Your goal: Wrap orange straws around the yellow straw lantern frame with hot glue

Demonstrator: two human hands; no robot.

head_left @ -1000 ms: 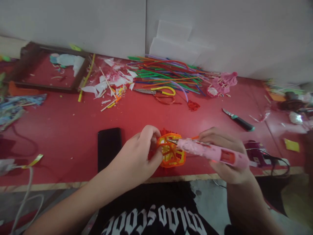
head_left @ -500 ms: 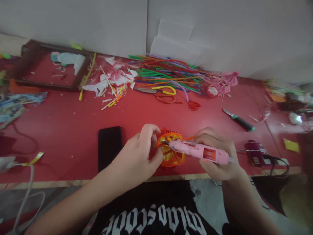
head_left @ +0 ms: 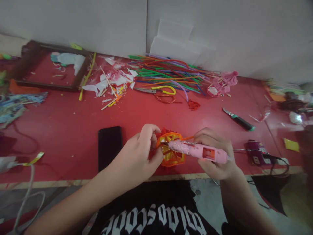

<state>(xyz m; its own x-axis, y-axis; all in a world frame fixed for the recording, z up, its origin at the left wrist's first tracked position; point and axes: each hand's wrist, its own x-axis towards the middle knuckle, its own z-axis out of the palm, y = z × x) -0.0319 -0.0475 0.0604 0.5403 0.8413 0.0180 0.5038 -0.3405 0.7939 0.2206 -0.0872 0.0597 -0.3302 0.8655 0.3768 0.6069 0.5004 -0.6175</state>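
A pink glue gun lies in the grip of my right hand, its dark nozzle pointing left. The tip is over the left rim of a small orange and yellow craft piece, which looks made of bent pipe-cleaner-like strips. My left hand pinches that piece at its left edge, thumb and forefinger close to the nozzle. Red fringe shows behind the piece, and an orange strip runs from it toward my right fingers. Whether the tip touches the piece I cannot tell.
A black phone lies by my left forearm. Scissors and a bundle of coloured pipe cleaners are farther back. To the right are a craft knife and a purple power block with cords. A brown frame sits back left.
My right hand and the rear of the glue gun have shifted very slightly left. The left hand and the craft piece look unmoved.
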